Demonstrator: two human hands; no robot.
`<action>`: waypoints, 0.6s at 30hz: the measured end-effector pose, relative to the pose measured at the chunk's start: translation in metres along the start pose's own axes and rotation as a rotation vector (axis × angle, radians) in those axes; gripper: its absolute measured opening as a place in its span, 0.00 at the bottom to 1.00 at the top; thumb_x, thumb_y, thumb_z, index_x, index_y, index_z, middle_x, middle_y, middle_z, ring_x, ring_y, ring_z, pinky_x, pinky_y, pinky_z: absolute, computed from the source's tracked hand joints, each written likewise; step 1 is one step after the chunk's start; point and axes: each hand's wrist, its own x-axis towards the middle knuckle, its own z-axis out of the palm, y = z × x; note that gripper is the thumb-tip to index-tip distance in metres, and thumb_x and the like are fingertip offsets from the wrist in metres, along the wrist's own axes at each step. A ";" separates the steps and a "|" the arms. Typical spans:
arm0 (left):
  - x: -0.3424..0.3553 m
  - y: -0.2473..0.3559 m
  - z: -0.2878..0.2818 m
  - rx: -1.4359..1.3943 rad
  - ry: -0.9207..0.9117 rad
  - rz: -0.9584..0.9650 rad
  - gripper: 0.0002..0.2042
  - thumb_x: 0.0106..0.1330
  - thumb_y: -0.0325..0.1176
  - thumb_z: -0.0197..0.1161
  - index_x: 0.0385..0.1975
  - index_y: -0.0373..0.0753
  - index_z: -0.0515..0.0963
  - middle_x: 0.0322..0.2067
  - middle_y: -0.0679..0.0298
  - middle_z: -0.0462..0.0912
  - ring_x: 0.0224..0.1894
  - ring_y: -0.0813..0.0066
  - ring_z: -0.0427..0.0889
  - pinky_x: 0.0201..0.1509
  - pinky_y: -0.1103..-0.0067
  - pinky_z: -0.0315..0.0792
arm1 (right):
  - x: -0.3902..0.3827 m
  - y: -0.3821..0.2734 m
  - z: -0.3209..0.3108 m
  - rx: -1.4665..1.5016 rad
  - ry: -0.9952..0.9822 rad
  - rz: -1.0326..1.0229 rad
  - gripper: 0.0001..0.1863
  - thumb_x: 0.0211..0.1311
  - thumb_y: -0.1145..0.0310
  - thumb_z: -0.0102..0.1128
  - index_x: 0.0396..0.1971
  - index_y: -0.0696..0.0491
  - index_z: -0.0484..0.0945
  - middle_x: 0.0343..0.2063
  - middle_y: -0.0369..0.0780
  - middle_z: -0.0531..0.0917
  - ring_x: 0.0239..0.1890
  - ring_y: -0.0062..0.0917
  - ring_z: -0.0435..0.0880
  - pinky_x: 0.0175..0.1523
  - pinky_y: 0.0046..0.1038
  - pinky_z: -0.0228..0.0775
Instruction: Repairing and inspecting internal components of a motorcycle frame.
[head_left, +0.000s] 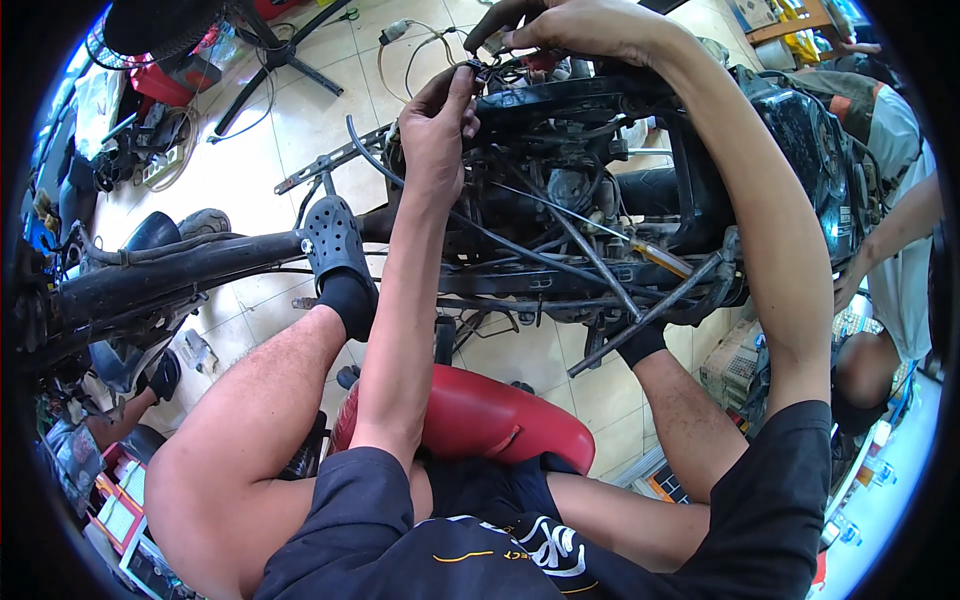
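Observation:
At the top of the view, my left hand [440, 115] is closed, thumb and fingers pinching a bundle of dark wires and small connectors [485, 75]. My right hand [545, 35] arches over the same wiring, its thumb and forefinger pinched on a small connector [495, 42] that is partly hidden by the fingers. Loose pale wires with a white plug [390, 33] trail to the left. Below both hands lies a black motorcycle frame [700, 170] with cables, crossed metal bars and a screwdriver with a yellow handle [660, 258] resting across it.
My left foot [330, 235] rests on the frame; a red padded seat [510, 420] sits beneath me. A co-worker [890, 250] bends at the right. Another person [105, 420] is at lower left. A black stand [270, 60], red case [160, 80] and power strip [160, 168] are at upper left.

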 end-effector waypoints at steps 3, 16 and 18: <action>0.002 0.000 -0.001 0.018 -0.014 0.001 0.14 0.72 0.36 0.70 0.48 0.32 0.83 0.34 0.66 0.82 0.28 0.84 0.72 0.28 0.84 0.66 | 0.000 0.000 0.001 -0.107 0.017 0.016 0.19 0.72 0.67 0.60 0.59 0.56 0.81 0.35 0.37 0.85 0.31 0.19 0.78 0.37 0.25 0.71; 0.005 0.000 -0.005 0.004 -0.024 -0.014 0.15 0.70 0.35 0.72 0.48 0.30 0.83 0.34 0.65 0.83 0.28 0.85 0.72 0.27 0.86 0.66 | -0.006 -0.005 0.000 -0.178 0.023 -0.020 0.20 0.73 0.67 0.61 0.59 0.62 0.79 0.42 0.42 0.87 0.37 0.24 0.83 0.44 0.27 0.77; 0.006 0.001 -0.006 0.003 -0.027 -0.014 0.15 0.69 0.35 0.72 0.48 0.30 0.83 0.34 0.65 0.83 0.28 0.85 0.72 0.27 0.86 0.66 | -0.003 -0.002 0.001 -0.140 0.018 0.025 0.20 0.72 0.69 0.60 0.59 0.62 0.79 0.41 0.41 0.87 0.37 0.23 0.82 0.44 0.27 0.76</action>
